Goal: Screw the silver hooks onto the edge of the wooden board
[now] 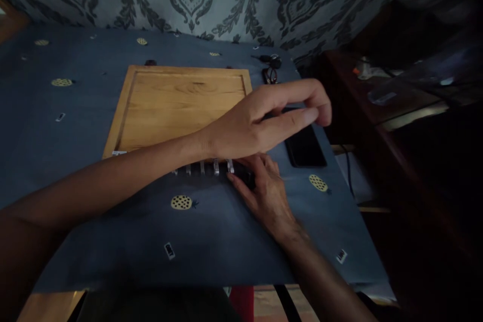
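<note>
A dark strip (pixel 209 169) with shiny clear tabs (pixel 216 167) — right hand (pixel 269 193) gripping its end, left hand (pixel 279 121) curled, hold unclear

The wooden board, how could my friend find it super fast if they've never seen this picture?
Start with the blue tablecloth with yellow pineapples. Around its middle, partly hidden behind the left forearm, lies the wooden board. It's the big golden-brown rectangle with a groove inside its rim, unlike the smaller, black, phone-like slab to its right in the picture.
</note>
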Available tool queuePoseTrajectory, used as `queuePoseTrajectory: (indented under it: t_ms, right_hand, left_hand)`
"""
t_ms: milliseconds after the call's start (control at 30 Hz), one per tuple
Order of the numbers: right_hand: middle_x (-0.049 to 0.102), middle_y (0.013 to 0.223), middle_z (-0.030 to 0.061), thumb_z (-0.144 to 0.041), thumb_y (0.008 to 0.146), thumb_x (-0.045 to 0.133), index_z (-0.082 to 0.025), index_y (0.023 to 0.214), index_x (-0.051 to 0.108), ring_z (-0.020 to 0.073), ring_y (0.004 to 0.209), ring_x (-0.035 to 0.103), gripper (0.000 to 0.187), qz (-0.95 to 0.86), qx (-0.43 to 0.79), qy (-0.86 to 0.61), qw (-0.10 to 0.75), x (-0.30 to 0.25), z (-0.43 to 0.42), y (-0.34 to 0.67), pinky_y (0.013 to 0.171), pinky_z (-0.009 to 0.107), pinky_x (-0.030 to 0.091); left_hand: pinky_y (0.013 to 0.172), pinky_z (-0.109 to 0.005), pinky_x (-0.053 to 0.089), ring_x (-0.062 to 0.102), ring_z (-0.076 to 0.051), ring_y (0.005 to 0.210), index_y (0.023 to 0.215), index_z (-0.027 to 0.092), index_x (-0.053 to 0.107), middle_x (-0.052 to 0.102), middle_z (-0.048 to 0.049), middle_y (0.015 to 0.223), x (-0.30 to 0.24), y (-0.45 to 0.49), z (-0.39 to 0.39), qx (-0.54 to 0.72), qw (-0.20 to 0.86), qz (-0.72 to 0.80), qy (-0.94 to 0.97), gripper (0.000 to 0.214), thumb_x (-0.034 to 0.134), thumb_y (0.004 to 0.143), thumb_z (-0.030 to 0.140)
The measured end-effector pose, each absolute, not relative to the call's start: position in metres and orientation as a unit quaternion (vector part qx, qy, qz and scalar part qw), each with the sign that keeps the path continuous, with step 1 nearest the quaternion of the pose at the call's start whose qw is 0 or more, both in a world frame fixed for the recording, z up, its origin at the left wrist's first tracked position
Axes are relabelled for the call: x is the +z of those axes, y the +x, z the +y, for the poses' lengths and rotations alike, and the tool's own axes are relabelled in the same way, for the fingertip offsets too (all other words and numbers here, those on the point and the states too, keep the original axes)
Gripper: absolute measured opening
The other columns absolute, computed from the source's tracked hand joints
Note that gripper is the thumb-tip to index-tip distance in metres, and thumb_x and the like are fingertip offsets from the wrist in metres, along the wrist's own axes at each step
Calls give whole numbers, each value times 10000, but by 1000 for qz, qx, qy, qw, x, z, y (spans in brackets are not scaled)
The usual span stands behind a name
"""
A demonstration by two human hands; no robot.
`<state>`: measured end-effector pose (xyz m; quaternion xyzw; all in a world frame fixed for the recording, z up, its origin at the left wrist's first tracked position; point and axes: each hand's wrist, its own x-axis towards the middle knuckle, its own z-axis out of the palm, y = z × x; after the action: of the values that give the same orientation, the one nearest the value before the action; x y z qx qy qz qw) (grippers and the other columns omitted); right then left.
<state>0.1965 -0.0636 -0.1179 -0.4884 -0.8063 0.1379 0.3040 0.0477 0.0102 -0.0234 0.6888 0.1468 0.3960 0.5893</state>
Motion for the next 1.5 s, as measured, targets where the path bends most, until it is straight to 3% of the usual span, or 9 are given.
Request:
queuePoseTrajectory:
  t_ms: [100, 567, 700, 833, 900, 933, 1000, 1167, 1500]
  right_hand:
    - [715, 1103, 104, -339, 967, 616, -257, 1257, 604, 332, 1089, 669, 301, -807, 133, -486, 306, -118, -63, 197, 888, 506, 573]
    - [720, 1133, 114, -348, 978, 618, -241, 1260, 596, 321, 1106, 666, 303, -810, 137, -472, 319, -119, -64, 196, 919, 492, 566]
    - [725, 1114, 122, -332, 978, 619, -222, 1251, 598, 320, 1099, 668, 295, -813, 132, -469, 318, -118, -63, 196, 911, 485, 569]
    - [731, 1085, 108, -342, 980, 621, -236, 1239, 601, 308, 1065, 680, 281, -811, 143, -473, 312, -117, -64, 197, 889, 476, 571]
    - [733, 1089, 103, -353, 978, 627, -244, 1245, 602, 306, 1069, 679, 290, -809, 151, -477, 308, -117, -64, 197, 900, 475, 566]
    - [733, 1092, 102, -355, 977, 629, -245, 1246, 604, 305, 1071, 677, 291, -808, 154, -478, 307, -117, -65, 197, 904, 473, 563]
    - [733, 1098, 100, -350, 977, 631, -246, 1243, 607, 303, 1074, 673, 287, -806, 157, -481, 308, -118, -65, 197, 914, 470, 556]
    - [737, 1108, 93, -370, 979, 633, -252, 1242, 610, 308, 1078, 666, 289, -808, 152, -477, 310, -120, -64, 198, 913, 473, 552]
    - [728, 1124, 106, -402, 986, 621, -244, 1259, 617, 301, 1077, 661, 315, -808, 149, -478, 312, -121, -64, 199, 913, 467, 560]
  left_hand:
    - [529, -211, 325, 357, -37, 433, 958, 166, 602, 390, 98, 549, -22, 48, 12, 364, 603, 148, 694, 173, 457, 1024, 234]
    - [438, -230, 247, 301, -69, 388, 896, 197, 524, 345, 88, 482, -21, 46, 22, 307, 630, 106, 705, 130, 438, 990, 172]
    - [423, -208, 262, 316, -53, 390, 903, 176, 533, 360, 100, 487, -22, 46, 23, 337, 624, 87, 699, 119, 457, 994, 194]
    - [468, -133, 328, 376, 2, 421, 983, 139, 587, 402, 106, 592, 2, 40, 21, 432, 530, 130, 718, 150, 458, 959, 212]
    - [497, -112, 312, 385, 24, 412, 1092, 107, 600, 322, 113, 585, 19, 35, 16, 471, 489, 196, 707, 309, 344, 973, 233]
    - [518, -106, 300, 384, 39, 409, 1131, 90, 595, 295, 109, 590, 26, 33, 13, 477, 476, 220, 705, 449, 200, 975, 233]
    - [529, -96, 285, 376, 56, 403, 1119, 75, 595, 289, 105, 593, 32, 30, 8, 495, 463, 237, 696, 562, 80, 956, 232]
    - [437, -127, 327, 345, 8, 375, 942, 150, 586, 404, 118, 521, 14, 27, 4, 493, 512, 208, 672, 132, 469, 987, 189]
    - [451, -172, 276, 290, -18, 371, 920, 176, 594, 343, 111, 490, -1, 19, 2, 498, 514, 246, 654, 161, 459, 1001, 208]
